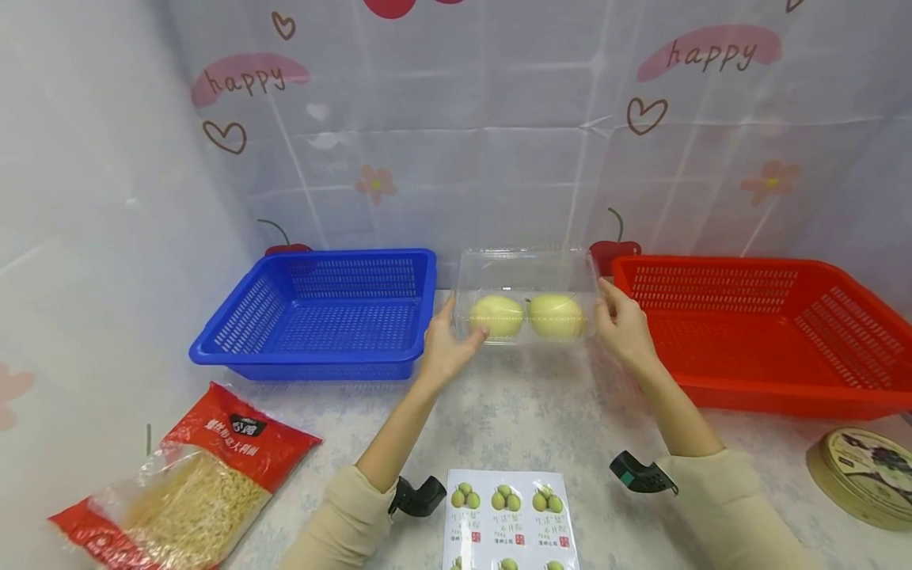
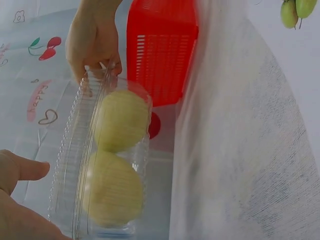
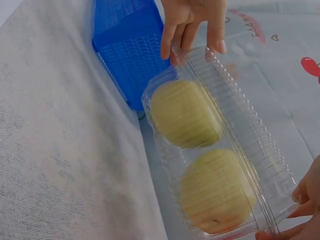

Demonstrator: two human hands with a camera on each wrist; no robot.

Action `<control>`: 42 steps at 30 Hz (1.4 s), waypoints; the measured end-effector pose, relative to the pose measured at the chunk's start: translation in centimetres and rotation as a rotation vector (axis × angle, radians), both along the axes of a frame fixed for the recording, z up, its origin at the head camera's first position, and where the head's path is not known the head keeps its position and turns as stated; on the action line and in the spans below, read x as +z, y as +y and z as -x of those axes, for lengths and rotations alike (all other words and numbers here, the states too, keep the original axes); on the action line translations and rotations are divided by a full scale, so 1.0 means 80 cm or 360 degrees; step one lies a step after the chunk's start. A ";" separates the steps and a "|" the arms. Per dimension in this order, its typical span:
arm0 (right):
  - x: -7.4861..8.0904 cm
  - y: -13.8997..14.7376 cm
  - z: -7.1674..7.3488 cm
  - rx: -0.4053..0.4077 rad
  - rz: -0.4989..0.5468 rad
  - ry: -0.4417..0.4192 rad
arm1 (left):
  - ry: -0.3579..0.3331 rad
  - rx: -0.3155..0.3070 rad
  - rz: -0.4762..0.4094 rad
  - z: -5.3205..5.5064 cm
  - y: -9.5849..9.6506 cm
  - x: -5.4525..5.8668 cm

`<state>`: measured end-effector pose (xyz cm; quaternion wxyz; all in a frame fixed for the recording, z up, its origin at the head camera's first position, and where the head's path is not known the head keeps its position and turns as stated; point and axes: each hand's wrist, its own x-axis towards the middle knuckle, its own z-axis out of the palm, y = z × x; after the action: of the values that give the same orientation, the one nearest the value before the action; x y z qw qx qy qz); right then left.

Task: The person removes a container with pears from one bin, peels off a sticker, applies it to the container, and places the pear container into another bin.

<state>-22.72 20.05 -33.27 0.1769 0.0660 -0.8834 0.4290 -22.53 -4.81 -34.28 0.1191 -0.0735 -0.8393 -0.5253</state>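
A clear plastic clamshell box [image 1: 529, 271] is held up between both hands above the far side of the table. Inside lie two round, pale yellow-green fruits, a left one [image 1: 496, 315] and a right one [image 1: 557, 316], side by side. My left hand [image 1: 447, 348] grips the box's left end, its thumb along the front. At the opposite end, my right hand [image 1: 627, 326] grips the box with thumb and fingers. In the right wrist view the box [image 3: 260, 145] appears closed, its ridged rim running between the hands.
A blue basket [image 1: 306, 370] stands left of the box, a red basket [image 1: 769, 396] right of it. Nearer lie a red-and-clear bag of pasta [image 1: 207, 483], a sheet of fruit stickers [image 1: 507, 518] and a round tin [image 1: 865, 475]. A printed curtain [image 1: 456, 158] hangs behind.
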 end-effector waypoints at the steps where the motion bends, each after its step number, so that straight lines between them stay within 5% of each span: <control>1: -0.002 0.000 0.001 0.0009 -0.0011 -0.0012 | -0.0001 0.0019 -0.0002 0.000 0.002 -0.002; 9: -0.014 0.000 0.006 0.0086 -0.0058 -0.0119 | -0.0051 0.0061 0.0004 -0.003 0.007 -0.012; 18: -0.027 -0.003 0.012 0.0051 -0.0198 -0.0091 | -0.0134 0.0096 0.0091 -0.005 0.008 -0.013; 42: -0.046 -0.008 0.015 0.0045 -0.0250 -0.0132 | -0.0318 0.0047 0.0182 -0.004 0.004 -0.024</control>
<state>-23.91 19.37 -36.95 0.1284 0.0744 -0.9198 0.3631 -22.20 -4.48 -36.19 0.0381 -0.0152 -0.8765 -0.4796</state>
